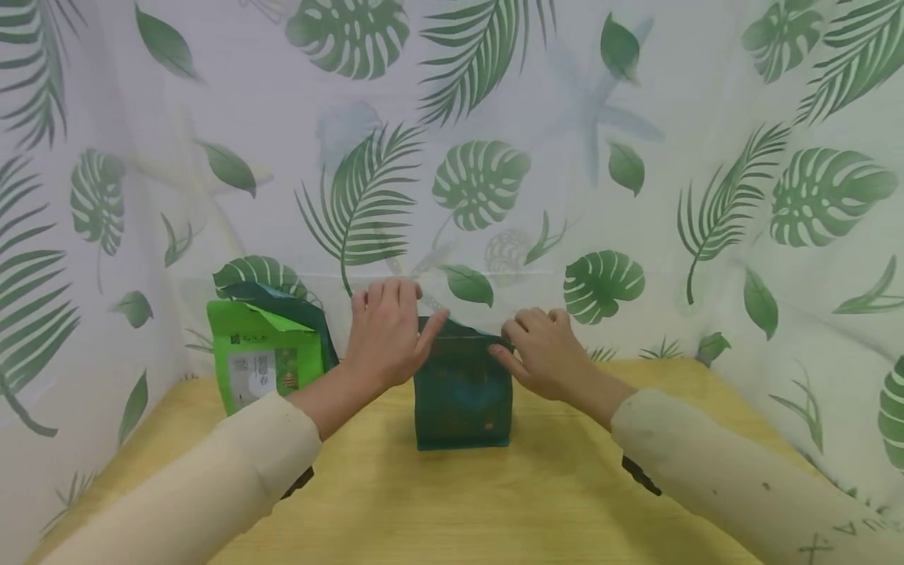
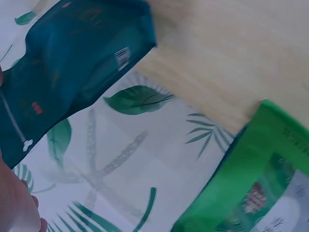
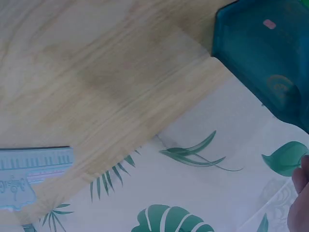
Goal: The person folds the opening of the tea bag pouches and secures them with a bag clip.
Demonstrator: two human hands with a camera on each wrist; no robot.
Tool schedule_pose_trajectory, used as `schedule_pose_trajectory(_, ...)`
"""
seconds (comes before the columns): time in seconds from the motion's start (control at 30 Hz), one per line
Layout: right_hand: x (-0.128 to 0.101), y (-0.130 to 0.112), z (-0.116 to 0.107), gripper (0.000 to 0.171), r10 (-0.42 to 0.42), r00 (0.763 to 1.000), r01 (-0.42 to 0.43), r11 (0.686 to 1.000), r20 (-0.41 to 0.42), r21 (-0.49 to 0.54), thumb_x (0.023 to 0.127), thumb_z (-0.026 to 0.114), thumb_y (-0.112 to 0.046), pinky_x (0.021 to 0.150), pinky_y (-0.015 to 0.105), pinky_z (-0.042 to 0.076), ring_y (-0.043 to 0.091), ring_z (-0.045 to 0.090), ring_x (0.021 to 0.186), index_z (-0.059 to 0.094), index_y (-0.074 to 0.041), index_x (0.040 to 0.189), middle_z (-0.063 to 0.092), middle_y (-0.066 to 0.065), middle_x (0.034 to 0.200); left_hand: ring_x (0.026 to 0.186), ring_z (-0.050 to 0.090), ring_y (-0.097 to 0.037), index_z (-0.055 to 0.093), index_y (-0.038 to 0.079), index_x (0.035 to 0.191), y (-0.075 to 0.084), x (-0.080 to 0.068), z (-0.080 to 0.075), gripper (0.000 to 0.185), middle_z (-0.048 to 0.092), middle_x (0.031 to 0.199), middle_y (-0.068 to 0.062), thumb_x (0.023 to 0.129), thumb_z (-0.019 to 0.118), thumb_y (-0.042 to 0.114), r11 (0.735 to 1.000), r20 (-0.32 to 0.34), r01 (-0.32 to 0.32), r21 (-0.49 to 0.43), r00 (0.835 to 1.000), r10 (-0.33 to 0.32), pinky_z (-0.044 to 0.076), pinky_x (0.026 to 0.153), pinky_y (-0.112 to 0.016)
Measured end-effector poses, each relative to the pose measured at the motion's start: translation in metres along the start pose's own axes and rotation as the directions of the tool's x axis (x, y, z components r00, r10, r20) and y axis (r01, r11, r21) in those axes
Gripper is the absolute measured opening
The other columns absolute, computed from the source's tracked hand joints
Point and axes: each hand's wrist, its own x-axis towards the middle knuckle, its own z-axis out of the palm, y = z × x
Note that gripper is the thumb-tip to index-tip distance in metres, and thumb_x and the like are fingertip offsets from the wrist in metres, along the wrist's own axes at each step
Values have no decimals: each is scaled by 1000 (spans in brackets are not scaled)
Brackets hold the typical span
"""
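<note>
Leaf-printed white cloth (image 1: 636,118) hangs behind and to both sides of a pale wooden table (image 1: 438,502), filling the whole upper part of the head view. Near the middle of the frame a dark teal pouch (image 1: 462,396) stands upright on the wood, close to the back edge. The left hand (image 1: 388,333) is at the pouch's upper left corner, its fingers curled over the top edge and its thumb stretched along the folded rim. The right hand (image 1: 540,353) is at the upper right corner, where thumb and fingers pinch the rim. Both forearms wear cream sleeves (image 1: 212,479). At the left of the frame, well apart from the pouch, a bright green bag (image 1: 264,365) with a pale label stands on the table against the cloth. In the right wrist view a light blue printed card (image 3: 34,176) lies at the lower left, on the table's edge.
</note>
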Motion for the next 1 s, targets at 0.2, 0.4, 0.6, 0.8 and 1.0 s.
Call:
schedule_pose_trajectory(0.2,6,1,-2,20,-166,983,157,982,-84,-104,95,62,-25,76,49,36,26,51,76,61,-9,83,55,6,81,88,44,-28,53,12,104,15,20,-4,44,50,93,-7,105,37,53,994,137,-99,44,986,92,33,81,-46)
schedule_pose_trajectory(0.4,5,0,-1,19,-206,973,194,975,-105,-111,95,65,-24,74,48,39,26,51,75,62,-9,84,55,5,80,88,43,-28,54,16,101,21,25,2,45,48,91,-6,106,30,54,984,283,-154,88,951,123,34,83,-46)
schedule_pose_trajectory(0.6,9,4,-7,26,-167,983,163,985,-76,-59,99,55,-30,78,49,38,26,54,79,67,-10,87,60,6,84,86,43,-26,62,18,104,21,27,0,49,52,95,-6,106,30,55,973,337,-187,134,932,132,36,82,-45)
schedule_pose_trajectory(0.8,13,7,-16,29,2,996,-18,984,89,179,105,45,-24,82,49,35,27,59,99,70,-10,104,67,8,103,86,44,-25,65,20,113,19,29,-5,46,53,96,-5,106,34,53,968,390,-222,115,907,161,36,81,-43)
schedule_pose_trajectory(1.0,7,5,-9,23,-33,961,-45,961,275,273,108,44,-23,73,39,29,20,53,90,64,-12,109,59,1,97,83,52,-24,63,19,99,17,28,-3,37,58,88,-2,106,42,48,952,404,-291,98,886,229,38,82,-44)
